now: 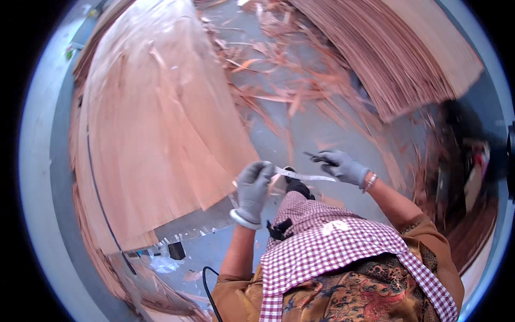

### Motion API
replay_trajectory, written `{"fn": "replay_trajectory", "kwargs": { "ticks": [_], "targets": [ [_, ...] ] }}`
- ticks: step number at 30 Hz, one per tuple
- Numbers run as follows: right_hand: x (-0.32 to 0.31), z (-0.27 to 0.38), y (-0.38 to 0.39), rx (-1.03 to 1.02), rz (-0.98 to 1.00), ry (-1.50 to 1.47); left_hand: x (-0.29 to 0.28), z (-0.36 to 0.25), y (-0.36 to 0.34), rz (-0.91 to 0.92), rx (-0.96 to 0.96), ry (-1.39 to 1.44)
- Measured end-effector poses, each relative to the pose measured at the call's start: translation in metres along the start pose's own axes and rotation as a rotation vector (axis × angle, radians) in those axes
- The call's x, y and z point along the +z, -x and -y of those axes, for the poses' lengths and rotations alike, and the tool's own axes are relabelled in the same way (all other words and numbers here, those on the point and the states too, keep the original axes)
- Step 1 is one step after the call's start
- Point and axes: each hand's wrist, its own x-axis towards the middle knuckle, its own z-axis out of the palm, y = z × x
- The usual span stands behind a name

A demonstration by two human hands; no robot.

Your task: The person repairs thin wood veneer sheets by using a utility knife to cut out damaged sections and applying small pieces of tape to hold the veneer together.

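Place: wood-veneer workshop, I judge
Stacks (386, 59): I see thin wood sheets (150, 129) in layers
Floor (303, 131): strewn with wood strips (276, 97)

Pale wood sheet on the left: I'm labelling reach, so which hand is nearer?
Left. The left hand is beside the wood sheet, at its near right corner; the right hand is farther to the right.

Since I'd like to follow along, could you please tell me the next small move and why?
Probably bring the white strip over the wood sheet and lay it down: the left hand pinches the strip right beside the sheet, whose near edge looks uneven, perhaps split.
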Motion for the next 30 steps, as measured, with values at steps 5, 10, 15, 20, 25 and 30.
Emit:
{"fn": "replay_trajectory", "kwargs": {
  "ticks": [5,10,15,20,25,30],
  "targets": [
    [-0.052,0.027,-0.081,-0.204,0.139,-0.658,0.039,-0.025,-0.051,0.142,0.191,-0.245],
    [-0.102,0.072,-0.157,-0.105,0.303,-0.69,0.054,-0.061,-0.121,-0.051,0.305,-0.059],
    [-0.145,0.1,-0.225,-0.096,0.409,-0.471,0.049,-0.091,-0.174,-0.185,0.453,-0.325],
    [-0.165,0.092,-0.301,-0.009,0.531,-0.386,0.041,-0.098,-0.224,-0.047,0.199,-0.255],
    [-0.219,0.054,-0.417,0.083,0.627,-0.499,0.014,-0.087,-0.275,-0.618,0.168,-0.55],
    [-0.292,0.043,-0.559,0.046,0.679,-0.67,-0.027,-0.087,-0.278,-1.231,-0.265,-0.807]
  ]
}}
